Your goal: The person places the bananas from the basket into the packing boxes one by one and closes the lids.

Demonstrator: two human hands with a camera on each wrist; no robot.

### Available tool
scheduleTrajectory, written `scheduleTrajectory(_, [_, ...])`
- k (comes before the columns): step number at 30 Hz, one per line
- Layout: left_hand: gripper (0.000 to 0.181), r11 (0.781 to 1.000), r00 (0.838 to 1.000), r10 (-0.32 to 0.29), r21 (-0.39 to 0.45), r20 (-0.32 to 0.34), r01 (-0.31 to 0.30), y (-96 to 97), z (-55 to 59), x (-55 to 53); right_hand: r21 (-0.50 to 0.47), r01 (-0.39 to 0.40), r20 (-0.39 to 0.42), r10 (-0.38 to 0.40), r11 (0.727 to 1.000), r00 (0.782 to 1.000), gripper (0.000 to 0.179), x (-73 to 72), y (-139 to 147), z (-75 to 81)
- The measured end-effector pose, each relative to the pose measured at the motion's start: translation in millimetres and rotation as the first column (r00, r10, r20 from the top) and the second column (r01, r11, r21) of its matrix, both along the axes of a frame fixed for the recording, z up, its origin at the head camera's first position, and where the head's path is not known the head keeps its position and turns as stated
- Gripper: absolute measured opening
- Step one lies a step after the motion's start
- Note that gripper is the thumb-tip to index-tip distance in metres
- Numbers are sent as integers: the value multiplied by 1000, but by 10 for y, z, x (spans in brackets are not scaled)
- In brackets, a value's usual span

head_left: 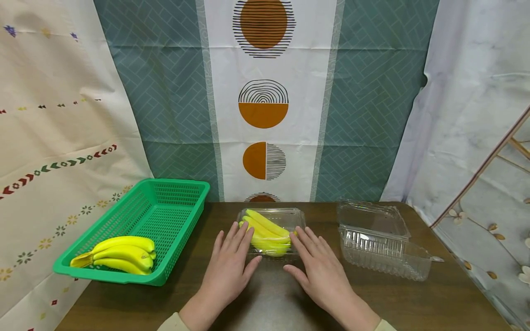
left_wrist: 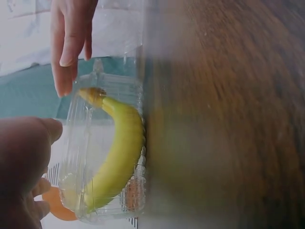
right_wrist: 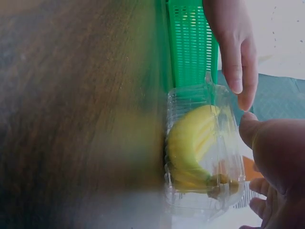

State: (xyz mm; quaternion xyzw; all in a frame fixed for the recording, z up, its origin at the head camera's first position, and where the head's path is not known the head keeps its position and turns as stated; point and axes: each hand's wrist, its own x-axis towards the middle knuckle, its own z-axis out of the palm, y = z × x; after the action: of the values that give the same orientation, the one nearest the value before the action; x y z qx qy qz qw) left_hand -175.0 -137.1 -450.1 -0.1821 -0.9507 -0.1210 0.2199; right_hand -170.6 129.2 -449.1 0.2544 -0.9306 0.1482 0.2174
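Note:
A clear plastic clamshell box (head_left: 295, 215) stands on the table in the middle of the head view. Inside it lies a bunch of bananas (head_left: 267, 232), its stem toward the right; both wrist views show the lid over the fruit. My left hand (head_left: 227, 269) is at the box's left front corner, palm down, fingers straight and spread. Mirroring it, my right hand (head_left: 320, 271) is at the right front corner with straight fingers. Neither hand curls round anything. In the left wrist view the fingertips of the right hand (left_wrist: 71, 40) hover close above the box's tab.
On the left a green plastic basket (head_left: 171, 225) holds another banana bunch (head_left: 122, 253) at its near end. A second clear clamshell box (head_left: 385, 259) stands with its lid raised at the right. Patterned cloths hang behind the dark wooden table (head_left: 451, 303) and on both sides.

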Motion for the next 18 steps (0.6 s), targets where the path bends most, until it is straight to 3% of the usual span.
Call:
scheduleTrajectory(5, [76, 997, 1000, -10, -79, -26, 8, 24, 21, 33, 25, -12, 6, 12, 1000, 1000, 79, 15, -14, 6])
scheduleTrajectory(18, [74, 990, 998, -50, -132, -28, 46, 98, 32, 111, 64, -39, 26, 38, 997, 999, 78, 23, -53, 1])
